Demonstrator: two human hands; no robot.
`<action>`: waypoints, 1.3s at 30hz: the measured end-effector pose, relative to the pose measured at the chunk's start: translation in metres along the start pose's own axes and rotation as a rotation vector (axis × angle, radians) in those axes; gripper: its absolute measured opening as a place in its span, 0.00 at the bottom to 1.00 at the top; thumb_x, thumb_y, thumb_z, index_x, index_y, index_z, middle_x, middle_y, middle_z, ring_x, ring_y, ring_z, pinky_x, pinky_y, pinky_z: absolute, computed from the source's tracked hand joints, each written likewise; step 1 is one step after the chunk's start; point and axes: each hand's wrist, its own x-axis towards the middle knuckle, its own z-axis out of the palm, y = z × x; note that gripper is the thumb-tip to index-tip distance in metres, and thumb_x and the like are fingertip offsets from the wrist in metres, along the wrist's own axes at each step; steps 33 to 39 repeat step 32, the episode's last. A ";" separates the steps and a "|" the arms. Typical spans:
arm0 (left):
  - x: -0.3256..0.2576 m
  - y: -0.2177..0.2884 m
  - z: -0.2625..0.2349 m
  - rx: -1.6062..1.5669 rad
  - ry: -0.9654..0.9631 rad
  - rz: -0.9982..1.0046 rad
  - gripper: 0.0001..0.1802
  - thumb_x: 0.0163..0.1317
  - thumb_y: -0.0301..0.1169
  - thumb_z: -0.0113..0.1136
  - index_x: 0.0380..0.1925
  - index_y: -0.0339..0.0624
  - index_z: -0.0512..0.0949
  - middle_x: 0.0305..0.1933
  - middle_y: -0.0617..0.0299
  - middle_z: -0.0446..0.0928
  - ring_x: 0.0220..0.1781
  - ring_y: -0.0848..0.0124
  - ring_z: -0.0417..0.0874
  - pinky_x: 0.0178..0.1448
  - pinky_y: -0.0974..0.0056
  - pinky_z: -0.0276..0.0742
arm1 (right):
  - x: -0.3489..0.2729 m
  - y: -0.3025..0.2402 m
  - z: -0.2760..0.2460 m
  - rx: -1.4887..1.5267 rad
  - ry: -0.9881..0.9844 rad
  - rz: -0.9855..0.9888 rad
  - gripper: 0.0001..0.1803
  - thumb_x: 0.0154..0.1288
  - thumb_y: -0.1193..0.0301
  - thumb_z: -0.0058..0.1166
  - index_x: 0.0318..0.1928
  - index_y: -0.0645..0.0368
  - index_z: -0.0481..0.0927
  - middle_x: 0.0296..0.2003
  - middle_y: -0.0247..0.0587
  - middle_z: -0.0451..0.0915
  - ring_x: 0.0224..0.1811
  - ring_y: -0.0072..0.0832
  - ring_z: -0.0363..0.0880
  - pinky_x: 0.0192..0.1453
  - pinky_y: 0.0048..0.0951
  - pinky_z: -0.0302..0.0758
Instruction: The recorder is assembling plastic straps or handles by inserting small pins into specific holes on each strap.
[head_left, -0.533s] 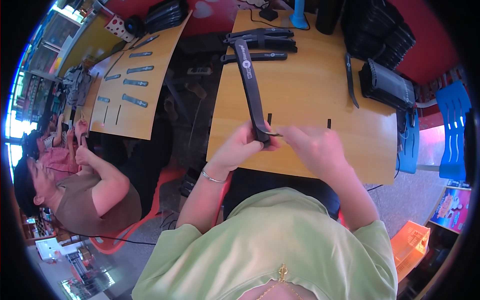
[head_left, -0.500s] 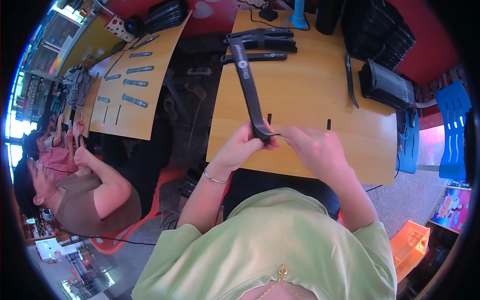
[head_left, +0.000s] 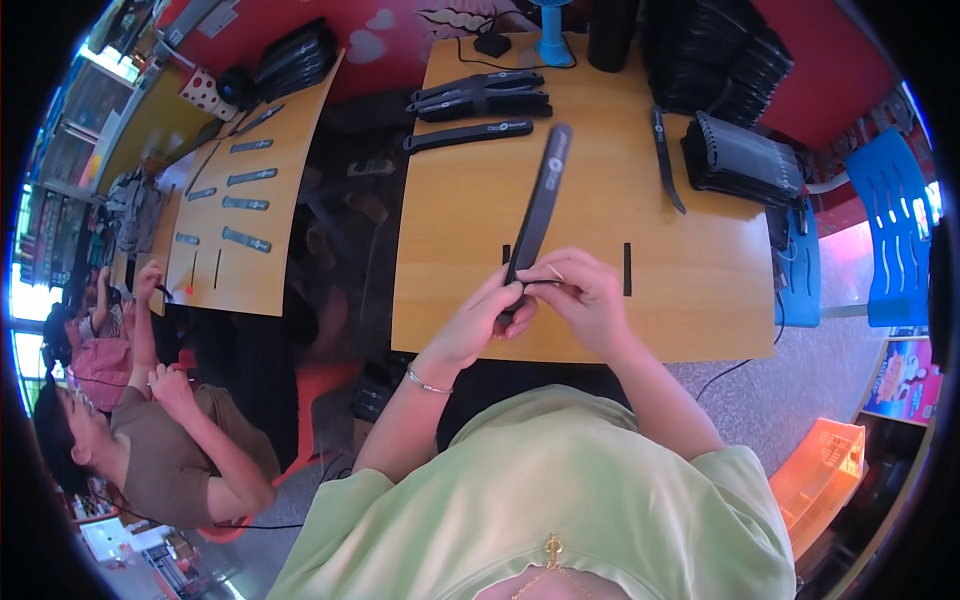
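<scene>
My left hand (head_left: 478,322) is closed around the lower part of a long black strap (head_left: 543,200) with pale printing. The strap stands up from my fist over the table's near part and leans to the right. My right hand (head_left: 590,300) is at the strap's lower end, thumb and fingers pinched together beside the left fingertips. A thin dark piece and a slim pale sliver show at those fingers; exactly what they grip is too small to make out. Two short dark strips lie on the tabletop, the right strip (head_left: 628,269) in plain view and the left one partly behind the strap.
On the wooden table (head_left: 700,300) lie a bundle of black straps (head_left: 480,97), a single strap (head_left: 470,134) and another strap (head_left: 664,160). Stacked dark packs (head_left: 745,165) and a blue stand (head_left: 552,40) are farther back. A co-worker (head_left: 190,440) sits left at another table (head_left: 300,170).
The strap has swung from leaning left to leaning right. My right hand has come in closer to the left. The view has shifted, and the co-worker's arm is raised differently.
</scene>
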 end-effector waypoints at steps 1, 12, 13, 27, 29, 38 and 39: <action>-0.001 0.001 -0.001 0.016 -0.035 0.010 0.12 0.71 0.34 0.36 0.45 0.42 0.67 0.23 0.70 0.62 0.23 0.82 0.61 0.25 0.76 0.56 | 0.002 -0.003 -0.003 0.011 -0.024 0.074 0.10 0.54 0.83 0.58 0.37 0.62 0.83 0.32 0.36 0.77 0.31 0.19 0.75 0.33 0.17 0.69; -0.042 0.005 -0.042 0.102 -0.131 -0.132 0.15 0.73 0.36 0.35 0.43 0.37 0.69 0.20 0.72 0.57 0.19 0.83 0.53 0.22 0.77 0.51 | 0.055 0.003 -0.066 0.025 0.340 0.289 0.07 0.61 0.70 0.58 0.33 0.61 0.81 0.20 0.19 0.64 0.22 0.10 0.55 0.25 0.18 0.51; -0.049 0.005 -0.049 0.087 -0.147 -0.155 0.15 0.73 0.36 0.34 0.42 0.37 0.69 0.20 0.72 0.57 0.19 0.83 0.53 0.22 0.77 0.51 | 0.065 0.007 -0.074 -0.011 0.362 0.287 0.07 0.61 0.70 0.58 0.33 0.62 0.80 0.20 0.19 0.64 0.22 0.10 0.54 0.25 0.17 0.51; -0.093 -0.009 -0.109 -0.180 0.025 -0.069 0.20 0.69 0.42 0.34 0.39 0.35 0.70 0.15 0.66 0.61 0.13 0.78 0.58 0.18 0.74 0.55 | 0.146 0.021 -0.128 -0.494 0.413 0.018 0.11 0.58 0.68 0.60 0.41 0.55 0.81 0.29 0.35 0.81 0.29 0.18 0.74 0.36 0.22 0.70; -0.080 -0.008 -0.104 -0.233 0.046 -0.018 0.20 0.69 0.42 0.33 0.39 0.36 0.70 0.15 0.66 0.60 0.13 0.77 0.58 0.18 0.73 0.55 | 0.132 0.036 -0.119 -0.703 0.372 0.105 0.12 0.57 0.66 0.61 0.42 0.54 0.82 0.32 0.37 0.82 0.33 0.23 0.78 0.39 0.25 0.72; -0.067 -0.006 -0.097 -0.257 0.050 0.076 0.20 0.69 0.42 0.34 0.41 0.39 0.70 0.15 0.66 0.60 0.13 0.77 0.58 0.20 0.73 0.57 | 0.110 0.056 -0.110 -1.013 0.141 0.234 0.15 0.55 0.62 0.61 0.44 0.48 0.83 0.40 0.40 0.83 0.45 0.31 0.82 0.50 0.28 0.74; -0.067 -0.006 -0.097 -0.257 0.050 0.076 0.20 0.69 0.42 0.34 0.41 0.39 0.70 0.15 0.66 0.60 0.13 0.77 0.58 0.20 0.73 0.57 | 0.110 0.056 -0.110 -1.013 0.141 0.234 0.15 0.55 0.62 0.61 0.44 0.48 0.83 0.40 0.40 0.83 0.45 0.31 0.82 0.50 0.28 0.74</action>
